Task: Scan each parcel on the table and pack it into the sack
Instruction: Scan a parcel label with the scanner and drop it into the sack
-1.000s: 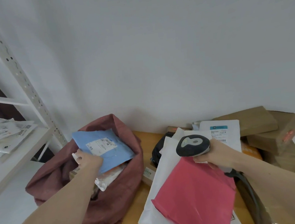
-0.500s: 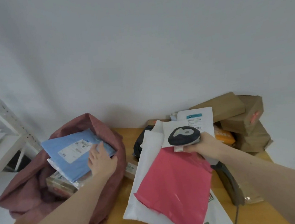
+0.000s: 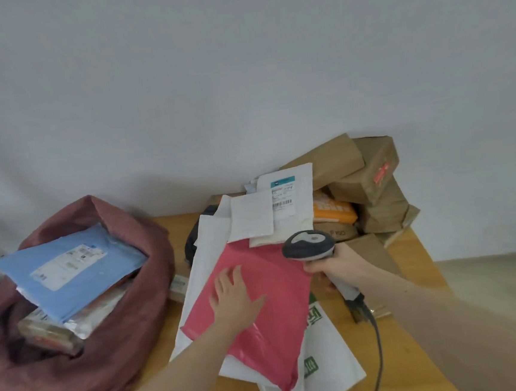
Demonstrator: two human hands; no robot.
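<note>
Pink parcel (image 3: 268,294), a flat plastic mailer, lay on top of a stack of white mailers (image 3: 208,262) in the middle of the wooden desk (image 3: 413,275). The left hand (image 3: 236,297) rested flat on its pink surface, fingers straight and spread, pinching nothing. Just to its right, the right hand (image 3: 339,266) was curled round the handle of a grey barcode scanner (image 3: 309,245), whose head sat above the parcel's upper right corner; its cable (image 3: 377,350) trailed down over the desk toward the near edge. Behind the pink parcel lay a white labelled mailer (image 3: 285,202) with a barcode, and beyond that an orange packet (image 3: 333,212) and a heap of brown paper parcels (image 3: 365,183) against the wall. At the left stood the maroon sack (image 3: 128,300), mouth open, with a blue mailer (image 3: 70,271) lying on top of other packages inside it, its white label facing up.
</note>
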